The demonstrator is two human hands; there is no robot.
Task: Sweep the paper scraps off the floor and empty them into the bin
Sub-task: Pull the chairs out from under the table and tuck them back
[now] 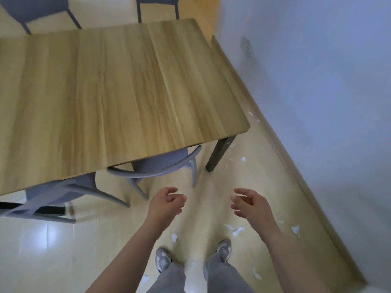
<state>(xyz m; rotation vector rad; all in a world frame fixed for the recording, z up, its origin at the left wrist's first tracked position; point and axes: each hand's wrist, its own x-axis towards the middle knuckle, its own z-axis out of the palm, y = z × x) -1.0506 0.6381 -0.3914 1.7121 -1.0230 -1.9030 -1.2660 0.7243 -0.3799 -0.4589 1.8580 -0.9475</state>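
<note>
White paper scraps (237, 230) by wall edge; left hand (167, 201) & right hand (249, 205) loosely curled, empty. Stepping fwd could scatter them.

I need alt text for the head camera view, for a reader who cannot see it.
A person's empty left hand and right hand reach forward above a pale floor strewn with white paper scraps, mostly near the wall. A wooden table with grey chairs tucked under stands ahead.

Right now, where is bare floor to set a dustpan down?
Bare floor lies left of the left hand, below the chairs. Paper scraps crowd the strip between the feet and the wall.
</note>
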